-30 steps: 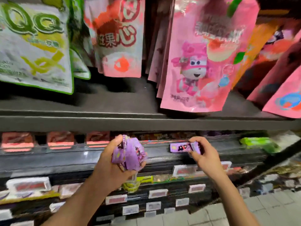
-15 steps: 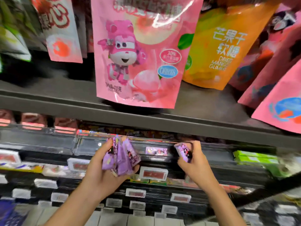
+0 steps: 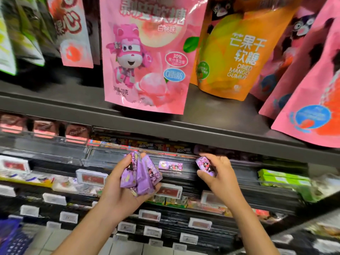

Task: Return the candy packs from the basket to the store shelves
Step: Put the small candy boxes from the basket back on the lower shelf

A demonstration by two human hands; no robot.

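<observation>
Left hand (image 3: pixel 119 192) curled round a bunch of purple candy packs (image 3: pixel 140 176), fingers clamped on them, held in front of the shelf (image 3: pixel 184 129). Right hand (image 3: pixel 218 176) pinching one purple pack (image 3: pixel 205 166) just below the shelf edge, near the clear tray (image 3: pixel 110 155).

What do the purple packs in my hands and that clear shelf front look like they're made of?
Purple packs in the left hand and the single pack in the right hand: probably thin plastic film, slightly glossy, judging by creases and crimped ends. Clear shelf front: seemingly rigid acrylic or similar plastic, see-through, with bright edge highlights.
</observation>
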